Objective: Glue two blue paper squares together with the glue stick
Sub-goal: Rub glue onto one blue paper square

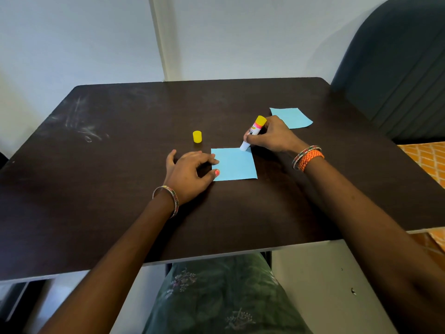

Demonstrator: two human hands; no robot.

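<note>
The right hand (272, 136) is closed around the glue stick (252, 133), fingers wrapped about the middle of its barrel. The stick is a white tube with a yellow end and a pink band below it, black lettering partly hidden under the fingers. Its long axis leans: the yellow end points up and away toward the far right, and the white end points down and toward the person, touching the far right corner of the near blue paper square (234, 164). Orange and multicoloured bangles (307, 157) ring the right wrist.

The left hand (190, 169) grips nothing; its fingers are spread and curved, with fingertips and a pink-nailed thumb pressing on the left edge of that same square. A thin bangle (168, 200) circles the left wrist.

The near square lies flat, pale blue, slightly rotated, near the middle of the dark brown table (120, 189). The yellow cap (197, 136) stands upright by itself on the table, beyond the left hand and apart from the stick. A second blue paper square (291, 117) lies flat farther off to the right, just behind the right hand, well apart from the first.
</note>
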